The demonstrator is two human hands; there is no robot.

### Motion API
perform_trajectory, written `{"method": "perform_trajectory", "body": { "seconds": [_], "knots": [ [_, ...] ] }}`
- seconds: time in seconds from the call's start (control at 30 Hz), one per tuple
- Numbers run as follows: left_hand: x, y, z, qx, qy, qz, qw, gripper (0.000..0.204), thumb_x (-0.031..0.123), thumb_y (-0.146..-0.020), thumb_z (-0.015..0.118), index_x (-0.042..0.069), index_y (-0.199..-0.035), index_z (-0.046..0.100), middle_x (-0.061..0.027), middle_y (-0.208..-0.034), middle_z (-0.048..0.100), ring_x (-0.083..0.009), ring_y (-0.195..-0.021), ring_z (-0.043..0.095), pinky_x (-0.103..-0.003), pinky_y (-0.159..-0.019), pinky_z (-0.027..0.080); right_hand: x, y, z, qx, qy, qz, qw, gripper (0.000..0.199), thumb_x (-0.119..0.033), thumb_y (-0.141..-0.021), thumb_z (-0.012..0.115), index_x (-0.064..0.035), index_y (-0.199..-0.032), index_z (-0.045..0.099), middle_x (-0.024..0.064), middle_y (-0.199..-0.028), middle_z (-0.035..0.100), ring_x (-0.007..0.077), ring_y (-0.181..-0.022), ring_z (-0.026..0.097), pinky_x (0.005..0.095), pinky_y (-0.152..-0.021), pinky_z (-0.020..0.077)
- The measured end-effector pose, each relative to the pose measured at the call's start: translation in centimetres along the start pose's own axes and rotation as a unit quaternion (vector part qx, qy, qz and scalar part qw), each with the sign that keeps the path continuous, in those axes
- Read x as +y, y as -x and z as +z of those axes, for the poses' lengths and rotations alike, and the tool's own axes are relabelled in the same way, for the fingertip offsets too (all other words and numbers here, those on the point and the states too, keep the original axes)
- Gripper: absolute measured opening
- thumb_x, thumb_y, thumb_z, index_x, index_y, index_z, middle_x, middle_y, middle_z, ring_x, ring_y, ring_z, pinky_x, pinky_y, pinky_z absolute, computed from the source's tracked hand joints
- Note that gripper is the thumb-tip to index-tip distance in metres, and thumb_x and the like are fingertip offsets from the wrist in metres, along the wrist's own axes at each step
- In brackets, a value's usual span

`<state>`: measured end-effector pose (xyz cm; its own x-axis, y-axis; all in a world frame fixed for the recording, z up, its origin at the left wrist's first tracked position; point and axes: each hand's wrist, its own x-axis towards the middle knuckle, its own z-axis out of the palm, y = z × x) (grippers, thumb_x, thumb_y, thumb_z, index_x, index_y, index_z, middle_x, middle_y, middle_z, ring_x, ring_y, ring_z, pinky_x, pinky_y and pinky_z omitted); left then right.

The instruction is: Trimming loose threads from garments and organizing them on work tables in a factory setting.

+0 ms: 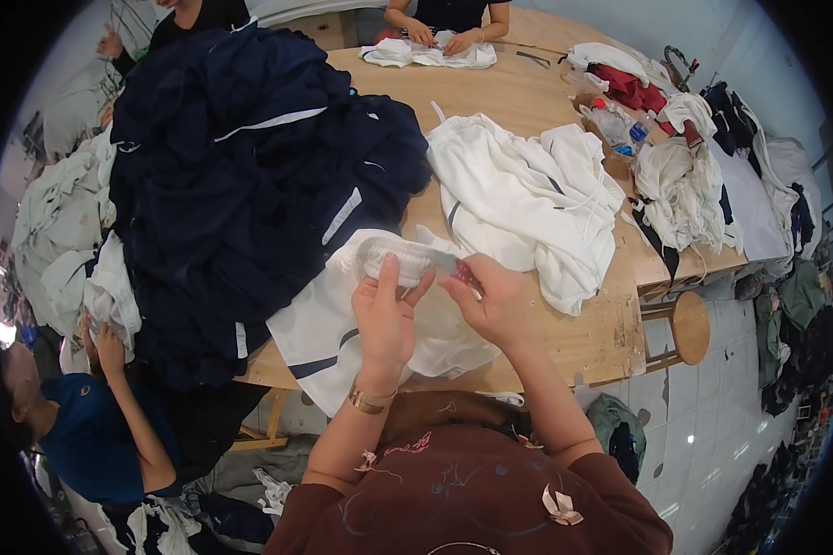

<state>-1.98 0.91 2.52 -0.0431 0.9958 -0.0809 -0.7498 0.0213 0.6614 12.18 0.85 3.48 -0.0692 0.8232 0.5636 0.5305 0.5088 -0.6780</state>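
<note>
Head view, worktable from above. I see my left hand (385, 319) pinching the ribbed elastic waistband of a white garment (342, 333), thumb on top and fingers curled beneath. My right hand (492, 301) closes its fingertips on a small pink-red tool (463, 272) held against the same waistband; I cannot tell what kind of tool it is. The garment lies at the near edge of the wooden table (602, 342), and its lower part, with a dark stripe, hangs over that edge towards me.

To the left, a tall heap of navy garments (241, 185) presses right up against the white piece and leaves no room on that side. Beyond my hands, a pile of white garments (528, 194) lies close by. Bare tabletop shows only to the right of my right hand, running to the table's corner, where a round wooden stool (690, 326) stands just off the edge. Another person's hands (440, 39) rest on white cloth at the far edge, and a third person in a blue top (93, 425) works at the lower left.
</note>
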Motion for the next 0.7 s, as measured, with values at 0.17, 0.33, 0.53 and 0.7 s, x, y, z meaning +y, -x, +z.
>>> {"method": "perform_trajectory", "body": {
  "seconds": [0.17, 0.33, 0.53, 0.7],
  "knots": [
    [0.06, 0.12, 0.09, -0.003, 0.017, -0.009, 1.000, 0.019, 0.017, -0.093, 0.048, 0.001, -0.096, 0.058, -0.0078, -0.094, 0.063, -0.0149, -0.083, 0.062, -0.032, -0.080, 0.052, 0.70, 0.32, 0.49, -0.001, 0.143, -0.072, 0.987, 0.027, -0.033, -0.076, 0.068, -0.0073, -0.076, 0.057, 0.0047, -0.064, 0.056, 0.0221, -0.050, 0.055, 0.0306, -0.043, 0.0392],
    [-0.42, 0.31, 0.00, -0.007, -0.001, 0.006, 1.000, 0.022, 0.021, -0.092, 0.050, 0.001, -0.097, 0.057, -0.0095, -0.095, 0.063, -0.0157, -0.084, 0.062, -0.029, -0.076, 0.053, 0.41, 0.07, 0.68, 0.002, 0.161, -0.064, 0.985, 0.023, -0.025, -0.074, 0.070, -0.0060, -0.076, 0.056, 0.0059, -0.064, 0.056, 0.0246, -0.050, 0.054, 0.0318, -0.045, 0.0402],
    [-0.52, 0.57, 0.14, -0.014, 0.000, 0.014, 1.000, 0.018, 0.016, -0.093, 0.049, 0.001, -0.098, 0.059, -0.0074, -0.095, 0.063, -0.0136, -0.083, 0.062, -0.030, -0.078, 0.052, 0.13, -0.19, 0.62, -0.003, 0.174, -0.078, 0.982, 0.023, -0.025, -0.074, 0.070, -0.0067, -0.076, 0.056, 0.0053, -0.064, 0.055, 0.0242, -0.050, 0.053, 0.0322, -0.045, 0.0398],
    [-0.52, 0.63, 0.24, -0.028, -0.005, 0.023, 0.999, 0.019, 0.016, -0.093, 0.048, 0.001, -0.099, 0.059, -0.0079, -0.096, 0.063, -0.0143, -0.086, 0.062, -0.031, -0.079, 0.052, 0.35, -0.25, 0.64, 0.011, 0.146, -0.061, 0.987, 0.024, -0.024, -0.075, 0.069, -0.0045, -0.076, 0.056, 0.0071, -0.062, 0.055, 0.0242, -0.049, 0.053, 0.0315, -0.045, 0.0393]
  ]
}}
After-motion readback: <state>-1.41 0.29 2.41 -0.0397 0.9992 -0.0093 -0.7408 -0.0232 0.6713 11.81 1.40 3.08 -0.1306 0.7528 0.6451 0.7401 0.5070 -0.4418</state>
